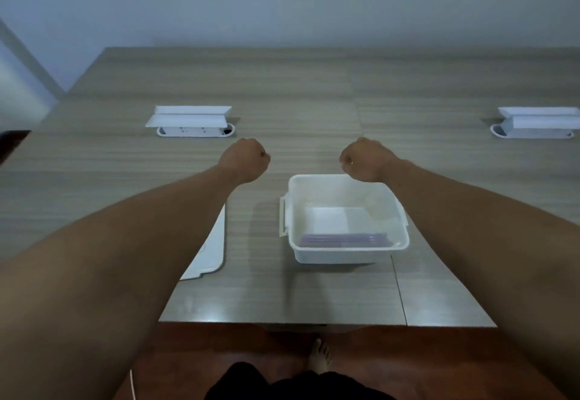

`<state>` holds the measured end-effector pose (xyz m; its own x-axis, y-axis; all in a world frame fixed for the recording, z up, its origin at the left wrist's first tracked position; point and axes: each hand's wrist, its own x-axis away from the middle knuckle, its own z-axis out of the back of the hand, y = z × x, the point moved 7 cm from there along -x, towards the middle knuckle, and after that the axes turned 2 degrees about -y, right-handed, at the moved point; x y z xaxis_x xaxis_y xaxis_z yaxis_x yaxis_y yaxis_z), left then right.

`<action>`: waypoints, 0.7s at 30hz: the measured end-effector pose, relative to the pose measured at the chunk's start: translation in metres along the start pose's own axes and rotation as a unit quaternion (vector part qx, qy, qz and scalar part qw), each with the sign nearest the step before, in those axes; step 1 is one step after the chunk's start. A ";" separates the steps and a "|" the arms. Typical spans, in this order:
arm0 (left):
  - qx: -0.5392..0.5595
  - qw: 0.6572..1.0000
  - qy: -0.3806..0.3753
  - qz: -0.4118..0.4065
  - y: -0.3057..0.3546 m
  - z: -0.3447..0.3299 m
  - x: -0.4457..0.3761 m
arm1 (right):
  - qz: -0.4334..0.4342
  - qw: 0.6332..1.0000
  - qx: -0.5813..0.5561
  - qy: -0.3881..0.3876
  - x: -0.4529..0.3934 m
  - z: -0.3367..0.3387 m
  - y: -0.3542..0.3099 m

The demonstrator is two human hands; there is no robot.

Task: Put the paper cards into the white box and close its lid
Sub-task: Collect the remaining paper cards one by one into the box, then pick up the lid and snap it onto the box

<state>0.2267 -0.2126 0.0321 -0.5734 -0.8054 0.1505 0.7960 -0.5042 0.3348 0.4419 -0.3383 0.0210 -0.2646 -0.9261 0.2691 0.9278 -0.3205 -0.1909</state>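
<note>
A white box (pixel 345 253) stands open on the wooden table near its front edge. Purple paper cards (pixel 343 239) lie inside along the near wall, beside a white sheet on the box floor. The box's white lid (pixel 211 250) lies flat on the table to the left, partly hidden under my left forearm. My left hand (pixel 244 161) is held out above the table beyond the lid, closed in a fist with nothing in it. Just past the far rim of the box, my right hand (pixel 365 159) is also a closed, empty fist.
Two white socket hatches with raised flaps are set into the table, one at the far left (pixel 191 120) and one at the far right (pixel 538 123). A grey wall runs behind the table. My bare foot (pixel 320 357) shows on the red-brown floor below the front edge.
</note>
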 end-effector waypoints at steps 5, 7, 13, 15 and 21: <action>-0.004 0.998 0.009 0.058 -0.059 0.024 0.007 | 0.041 0.999 0.010 -0.003 -0.031 -0.004 -0.054; 0.000 0.997 0.010 0.077 -0.087 0.033 0.011 | 0.068 0.997 0.024 -0.004 -0.039 -0.011 -0.086; -0.006 0.994 -0.013 0.111 -0.169 0.037 0.029 | 0.075 0.996 0.019 -0.043 -0.056 -0.049 -0.164; 0.000 0.992 -0.019 0.123 -0.203 0.035 0.037 | 0.068 0.995 0.010 -0.069 -0.060 -0.068 -0.190; 0.045 0.980 -0.033 0.189 -0.296 0.006 0.061 | 0.009 0.992 -0.055 -0.111 -0.063 -0.136 -0.243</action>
<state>-0.0450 -0.1104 -0.0523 -0.2541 -0.9064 0.3375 0.9356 -0.1419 0.3234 0.1970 -0.2286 -0.0782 -0.1728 -0.8691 0.4636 0.8941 -0.3359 -0.2964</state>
